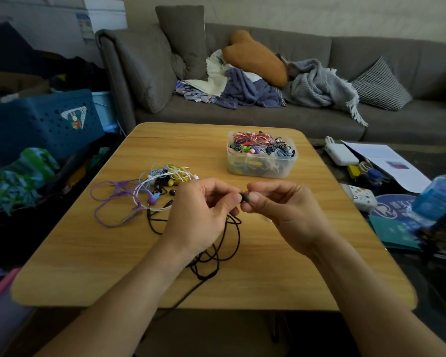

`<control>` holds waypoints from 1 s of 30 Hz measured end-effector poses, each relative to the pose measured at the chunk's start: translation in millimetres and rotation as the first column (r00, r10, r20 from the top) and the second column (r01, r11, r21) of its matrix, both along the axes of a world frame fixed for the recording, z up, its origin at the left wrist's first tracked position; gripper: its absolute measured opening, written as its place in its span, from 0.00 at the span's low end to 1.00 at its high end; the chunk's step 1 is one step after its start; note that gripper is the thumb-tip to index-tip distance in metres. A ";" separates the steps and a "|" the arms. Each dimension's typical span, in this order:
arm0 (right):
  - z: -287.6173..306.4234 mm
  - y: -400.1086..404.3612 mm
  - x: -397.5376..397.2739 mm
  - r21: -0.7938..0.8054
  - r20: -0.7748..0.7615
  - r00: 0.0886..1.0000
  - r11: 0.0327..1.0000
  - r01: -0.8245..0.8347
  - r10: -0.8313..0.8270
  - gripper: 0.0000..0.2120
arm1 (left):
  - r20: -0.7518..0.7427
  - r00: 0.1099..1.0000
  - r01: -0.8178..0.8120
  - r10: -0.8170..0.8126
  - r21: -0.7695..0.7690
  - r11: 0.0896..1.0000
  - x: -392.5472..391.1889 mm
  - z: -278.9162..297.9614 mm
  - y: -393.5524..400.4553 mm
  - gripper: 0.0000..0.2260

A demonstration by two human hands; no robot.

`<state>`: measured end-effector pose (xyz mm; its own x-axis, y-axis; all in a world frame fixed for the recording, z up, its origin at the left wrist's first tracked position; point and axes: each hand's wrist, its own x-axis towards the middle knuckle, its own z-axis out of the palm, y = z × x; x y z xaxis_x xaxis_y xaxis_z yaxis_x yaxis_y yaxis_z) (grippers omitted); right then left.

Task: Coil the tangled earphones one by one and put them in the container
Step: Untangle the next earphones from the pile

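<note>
A black earphone (218, 256) lies in loose loops on the wooden table (88, 253), its cord trailing off the front edge. My left hand (201, 210) and my right hand (278, 207) meet above it, each pinching the earbud end of that black cord between thumb and fingers. A tangle of purple, white, blue and yellow earphones (150, 194) sits to the left of my hands. The clear plastic container (262, 167) stands at the back right of the table, filled with several coiled earphones.
A grey sofa (268, 114) with cushions and blankets runs behind the table. Blue crates (36, 122) stand at left. A low dark surface at right holds papers (386, 163), a charger (341, 154) and a water bottle (438, 197).
</note>
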<state>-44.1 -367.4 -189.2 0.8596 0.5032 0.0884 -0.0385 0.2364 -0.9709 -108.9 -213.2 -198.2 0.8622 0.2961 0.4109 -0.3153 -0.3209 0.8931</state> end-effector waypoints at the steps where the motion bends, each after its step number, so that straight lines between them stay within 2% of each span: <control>1: -1.0 0.9 -0.3 0.024 -0.033 0.999 1.000 0.001 0.000 0.10 | 0.029 0.999 -0.038 0.036 0.062 0.997 0.9 -1.0 -0.6 0.05; 4: -1.6 4.1 -2.2 0.052 -0.085 0.996 0.998 0.023 -0.019 0.12 | 0.091 0.989 -0.133 0.118 0.182 0.974 2.6 -4.4 -2.4 0.04; 8: -4.0 12.4 -8.3 0.059 -0.034 0.996 0.995 0.083 -0.081 0.11 | 0.124 0.966 -0.249 0.225 0.228 0.941 3.3 -6.2 -3.8 0.08; 14: -4.9 20.7 -13.4 -0.057 0.305 0.937 0.979 0.194 -0.168 0.07 | -0.092 0.970 -0.223 0.224 0.026 0.975 -0.2 -3.1 -4.4 0.11; 16: -4.0 19.7 -12.6 -0.104 0.360 0.920 0.973 0.206 -0.156 0.07 | -0.125 0.974 -0.194 0.190 -0.019 0.981 -1.7 -2.3 -2.6 0.09; 19: -2.7 15.4 -10.8 -0.116 0.268 0.958 0.984 0.135 -0.100 0.07 | -0.088 0.982 -0.166 0.165 -0.004 0.986 -4.2 -2.9 -2.9 0.09; 22: -3.9 14.1 -10.0 -0.010 0.105 0.991 0.996 0.089 -0.088 0.08 | -0.041 0.989 -0.140 0.140 0.006 0.990 -5.7 -3.7 -5.6 0.06; 24: -5.4 14.4 -9.9 0.002 0.112 0.987 0.993 0.115 -0.115 0.07 | -0.028 0.994 -0.108 0.108 -0.012 0.994 -5.3 -4.1 -4.7 0.02; 27: -5.0 14.7 -12.2 -0.050 0.196 0.970 0.987 0.153 -0.141 0.07 | -0.060 0.996 -0.074 0.070 -0.060 0.995 -4.4 -2.6 -1.0 0.11; 30: -3.9 14.5 -13.3 -0.051 0.249 0.956 0.984 0.172 -0.154 0.08 | -0.093 0.996 -0.023 0.006 -0.181 0.983 -2.2 -1.8 2.4 0.13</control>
